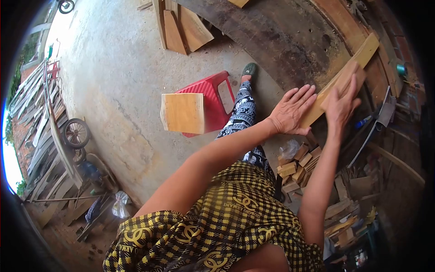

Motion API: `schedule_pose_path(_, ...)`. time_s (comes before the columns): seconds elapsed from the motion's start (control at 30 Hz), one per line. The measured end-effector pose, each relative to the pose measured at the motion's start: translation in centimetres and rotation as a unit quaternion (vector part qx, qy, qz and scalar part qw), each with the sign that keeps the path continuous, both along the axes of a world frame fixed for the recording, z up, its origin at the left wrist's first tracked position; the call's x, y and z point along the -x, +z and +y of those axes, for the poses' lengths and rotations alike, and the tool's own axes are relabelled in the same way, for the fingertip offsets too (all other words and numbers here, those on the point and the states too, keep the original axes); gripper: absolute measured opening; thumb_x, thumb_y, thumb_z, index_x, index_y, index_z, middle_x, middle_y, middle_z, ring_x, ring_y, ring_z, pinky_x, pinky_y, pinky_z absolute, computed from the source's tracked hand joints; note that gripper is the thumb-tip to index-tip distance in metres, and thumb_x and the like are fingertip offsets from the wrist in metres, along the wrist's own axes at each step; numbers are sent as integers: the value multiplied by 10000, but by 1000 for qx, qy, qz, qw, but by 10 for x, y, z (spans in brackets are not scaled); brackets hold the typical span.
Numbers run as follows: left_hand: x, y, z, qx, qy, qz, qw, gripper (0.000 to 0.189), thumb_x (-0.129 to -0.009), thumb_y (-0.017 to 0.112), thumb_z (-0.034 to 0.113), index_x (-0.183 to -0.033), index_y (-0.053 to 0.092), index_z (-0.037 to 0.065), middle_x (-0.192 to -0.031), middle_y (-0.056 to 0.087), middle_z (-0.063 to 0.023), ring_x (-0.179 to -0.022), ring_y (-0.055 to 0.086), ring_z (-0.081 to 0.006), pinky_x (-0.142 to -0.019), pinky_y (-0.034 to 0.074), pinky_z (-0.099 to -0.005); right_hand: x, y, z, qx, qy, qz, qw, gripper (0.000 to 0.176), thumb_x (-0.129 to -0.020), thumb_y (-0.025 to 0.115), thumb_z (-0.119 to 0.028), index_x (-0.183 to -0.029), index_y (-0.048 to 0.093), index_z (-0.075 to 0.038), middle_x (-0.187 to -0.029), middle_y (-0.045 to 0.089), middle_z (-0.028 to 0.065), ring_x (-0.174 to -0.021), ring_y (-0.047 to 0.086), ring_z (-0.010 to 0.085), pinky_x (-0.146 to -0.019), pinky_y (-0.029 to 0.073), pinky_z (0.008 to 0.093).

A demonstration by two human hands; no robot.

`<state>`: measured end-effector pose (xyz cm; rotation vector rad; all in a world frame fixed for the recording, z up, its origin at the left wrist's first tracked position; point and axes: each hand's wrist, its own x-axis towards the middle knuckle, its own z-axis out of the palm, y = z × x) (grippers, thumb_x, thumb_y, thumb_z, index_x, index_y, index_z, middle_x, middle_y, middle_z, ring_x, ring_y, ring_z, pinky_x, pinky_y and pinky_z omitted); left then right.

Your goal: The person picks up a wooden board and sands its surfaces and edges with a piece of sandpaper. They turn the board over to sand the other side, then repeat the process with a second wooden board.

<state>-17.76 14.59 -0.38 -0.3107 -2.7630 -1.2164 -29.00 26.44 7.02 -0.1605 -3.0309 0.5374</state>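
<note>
A long, narrow wooden board [370, 49] slants across the right side of the view, over the dark stained work surface. My left hand [293, 109] lies at the near end of this board, palm down with fingers stretched out and thumb apart. Farther along it, my right hand [340, 106] grips a flat wooden block [353, 72], slightly blurred, which lies over the board. The thumb and fingers of that hand reach along the block, and its underside is hidden.
A red plastic stool [209, 102] bears a square wooden piece [183, 112]. Wood offcuts [299, 167] are heaped below my hands. A handsaw [385, 113] and blue marker [362, 123] lie to the right. Boards [192, 29] stand ahead; a wheel [76, 133] is at left.
</note>
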Motion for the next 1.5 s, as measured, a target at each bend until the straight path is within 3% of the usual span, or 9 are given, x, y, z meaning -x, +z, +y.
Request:
schedule_pose_path(0.1,2,-4,1,-7,-1,23,1000,982,-742,560,628,-1451,315,-5,-1557,264,-176,-1463,209,-291,-1170,106,-433,82,-12,8,-15,10,25,1000,696,-850,563,-460,-1482,333,-281,-1211,495,377,-1125,500,475,-944,430,476)
schedule_pose_path(0.3,1,-6,2,8,8,41,999,990,-731,566,633,-1442,327,-13,-1549,273,-186,-1457,219,-297,-1170,120,-435,113,-12,14,-21,32,-4,999,739,-845,538,-466,-1502,281,-243,-1371,497,256,-1251,411,486,-1038,363,463)
schedule_pose_path(0.37,1,-6,0,3,6,46,999,996,-726,572,632,-1440,327,-19,-1546,274,-193,-1457,219,-303,-1171,130,-432,71,-4,7,-17,34,-16,999,724,-864,539,-458,-1508,268,-271,-1221,479,390,-1152,485,497,-981,411,474)
schedule_pose_path(0.53,1,-3,-2,-11,3,43,999,1036,-704,600,640,-1450,310,-19,-1554,258,-190,-1463,205,-303,-1175,123,-431,-23,1,1,-14,34,-7,999,681,-878,555,-396,-1499,281,-344,-1084,479,333,-1030,552,494,-888,463,488)
schedule_pose_path(0.87,0,3,-8,2,-33,19,999,1168,-586,744,577,-1477,254,2,-1561,240,-181,-1467,190,-303,-1179,131,-434,147,-30,9,-49,14,17,999,757,-839,525,-526,-1508,239,-316,-1293,439,380,-1209,458,491,-995,405,478)
schedule_pose_path(1.03,1,4,-8,0,-28,14,1000,1179,-561,771,529,-1483,251,8,-1567,231,-179,-1475,172,-298,-1182,116,-439,69,-2,-4,-9,45,-10,999,705,-866,548,-430,-1499,265,-303,-1282,405,386,-1146,498,521,-982,420,501)
schedule_pose_path(1.17,1,7,-7,10,-27,8,1000,1151,-587,742,561,-1479,276,3,-1571,222,-189,-1480,161,-298,-1183,89,-430,-43,10,-12,19,31,-45,998,694,-861,579,-328,-1494,293,-320,-1157,410,298,-1058,554,518,-891,496,502)
schedule_pose_path(1.27,1,3,-5,18,-22,20,999,1103,-623,698,597,-1465,307,1,-1569,231,-191,-1475,182,-299,-1175,106,-424,-64,9,-16,40,14,-32,999,693,-837,611,-328,-1474,337,-314,-1110,421,280,-997,562,487,-858,498,502)
schedule_pose_path(1.5,4,4,-4,24,-35,-12,999,1140,-586,748,531,-1488,265,28,-1575,219,-184,-1471,190,-305,-1165,125,-449,96,-4,-16,38,-56,53,996,697,-802,607,-350,-1448,350,-293,-1172,414,331,-1054,513,522,-903,455,546)
